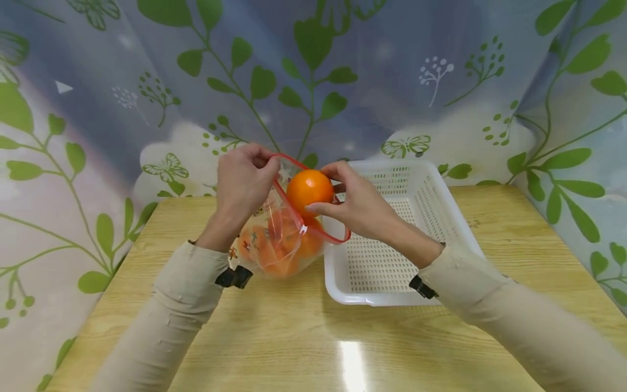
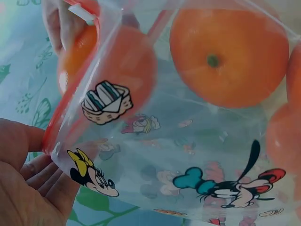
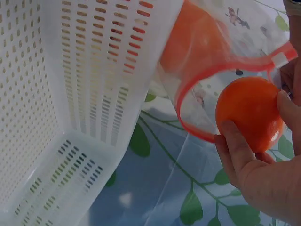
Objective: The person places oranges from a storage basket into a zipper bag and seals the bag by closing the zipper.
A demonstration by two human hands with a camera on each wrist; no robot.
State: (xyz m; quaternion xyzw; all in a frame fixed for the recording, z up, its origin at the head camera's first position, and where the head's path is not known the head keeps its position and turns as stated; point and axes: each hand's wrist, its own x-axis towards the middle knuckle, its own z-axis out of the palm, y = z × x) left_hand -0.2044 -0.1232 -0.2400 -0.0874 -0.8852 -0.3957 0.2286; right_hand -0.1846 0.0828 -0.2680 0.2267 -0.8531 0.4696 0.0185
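1. The loose orange (image 1: pixel 310 191) is at the mouth of the clear bag (image 1: pixel 279 245), between the sides of its red rim (image 3: pixel 254 64); how deep it sits is hard to judge.
2. The right hand (image 1: pixel 360 201) holds that orange, thumb on the near side, fingers on the far side; the hand hides the orange's right edge from the head view.
3. The left hand (image 1: pixel 243 177) pinches the rim at its far left end between thumb and forefinger; its remaining fingers are mostly hidden in the head view.
4. Inside the bag, more oranges (image 2: pixel 230 56) overlap behind printed, glossy plastic, so their number cannot be told.
5. A white slider (image 3: pixel 281 59) sits on the rim at the near side of the mouth.
6. The white basket (image 1: pixel 357 299) is just right of the bag; the right forearm covers part of its near right side. Whether rim and basket touch is unclear.
7. Both sleeves (image 1: pixel 166 310) are cut off by the frame.
8. Bare wood of the table (image 1: pixel 274 337) runs nearward from bag and basket, with more strips to left and right; its far edge, partly covered, lies close to the patterned cloth (image 1: pixel 392 109).
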